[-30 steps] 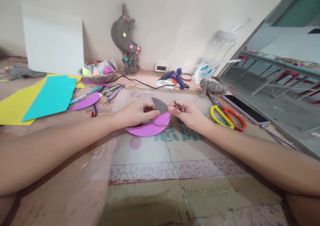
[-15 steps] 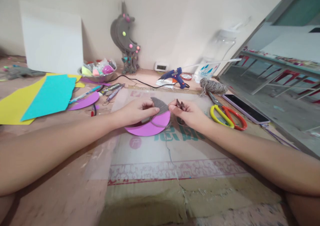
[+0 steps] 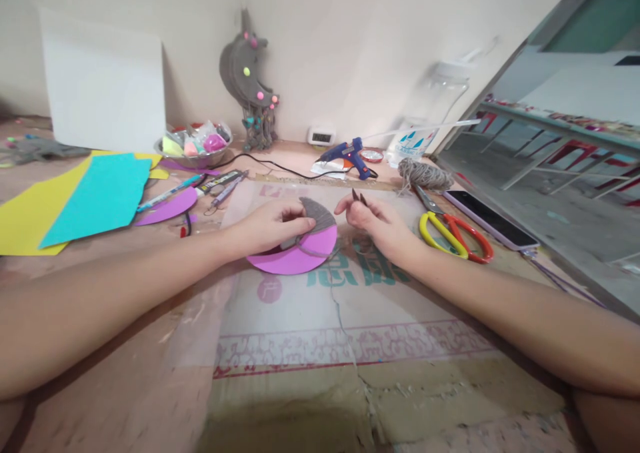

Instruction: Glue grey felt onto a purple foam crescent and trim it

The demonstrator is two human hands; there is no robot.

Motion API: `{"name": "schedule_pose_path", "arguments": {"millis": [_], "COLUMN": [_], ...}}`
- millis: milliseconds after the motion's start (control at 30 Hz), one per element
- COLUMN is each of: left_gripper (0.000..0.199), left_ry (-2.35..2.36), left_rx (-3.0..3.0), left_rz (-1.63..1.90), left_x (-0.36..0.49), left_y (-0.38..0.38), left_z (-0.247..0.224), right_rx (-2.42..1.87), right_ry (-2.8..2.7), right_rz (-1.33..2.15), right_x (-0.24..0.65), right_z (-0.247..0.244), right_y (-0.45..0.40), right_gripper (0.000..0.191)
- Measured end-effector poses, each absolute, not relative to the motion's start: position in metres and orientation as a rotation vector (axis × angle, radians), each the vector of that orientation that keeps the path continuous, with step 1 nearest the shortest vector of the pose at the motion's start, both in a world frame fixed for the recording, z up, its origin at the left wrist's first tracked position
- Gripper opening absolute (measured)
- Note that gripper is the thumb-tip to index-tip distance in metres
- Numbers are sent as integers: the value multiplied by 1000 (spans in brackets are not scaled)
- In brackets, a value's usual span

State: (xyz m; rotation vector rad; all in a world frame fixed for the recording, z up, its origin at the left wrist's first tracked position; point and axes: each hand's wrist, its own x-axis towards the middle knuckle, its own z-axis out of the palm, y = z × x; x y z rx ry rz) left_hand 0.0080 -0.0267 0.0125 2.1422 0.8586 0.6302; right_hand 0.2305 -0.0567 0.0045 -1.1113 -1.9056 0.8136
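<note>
Between its thumb and fingers my left hand (image 3: 277, 225) pinches a purple crescent cutout (image 3: 300, 261) over the printed sheet. Rows of grey yarn (image 3: 319, 214) cover the crescent's upper end, and a loose strand of yarn crosses the purple part. To the right, apart from the crescent, my right hand (image 3: 373, 223) is closed around a small pair of scissors (image 3: 357, 198). Two dark pointed blades stick up past its fingers; the handles are mostly hidden in the palm. The right thumb and index finger are near each other, and I cannot make out a strand between them.
Large scissors (image 3: 453, 234), a phone (image 3: 490, 219) and a grey yarn bundle (image 3: 425, 174) lie right. Behind are a blue glue gun (image 3: 350, 154), a small clock (image 3: 321, 135) and a clear bottle (image 3: 445, 93). Colored sheets (image 3: 97, 199), pens (image 3: 225, 185) and a bowl (image 3: 195, 156) sit left.
My right hand has drawn slightly right, away from the crescent's yarn-covered edge, and its fingers have shifted. My left hand still holds the crescent in nearly the same place.
</note>
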Motion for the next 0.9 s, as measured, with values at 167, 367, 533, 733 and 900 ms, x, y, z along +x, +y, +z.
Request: {"name": "schedule_pose_path", "arguments": {"millis": [167, 367, 533, 733, 900], "left_gripper": [26, 27, 24, 22, 23], "left_ry": [891, 854, 877, 911, 893], "left_rx": [2154, 2120, 2115, 2113, 2073], "left_rz": [631, 627, 643, 646, 619], "left_x": [7, 5, 5, 5, 5], "left_y": [-27, -23, -24, -25, -22], "left_z": [13, 7, 7, 9, 8], "right_rx": [-1057, -1073, -1068, -997, -994], "right_ry": [-2039, -2188, -2199, -2405, -2428], "right_rz": [499, 161, 41, -115, -235], "right_x": [240, 242, 242, 249, 250], "right_z": [11, 8, 6, 17, 15], "right_y": [-58, -58, -55, -55, -60], "right_gripper": [45, 28, 20, 25, 25]}}
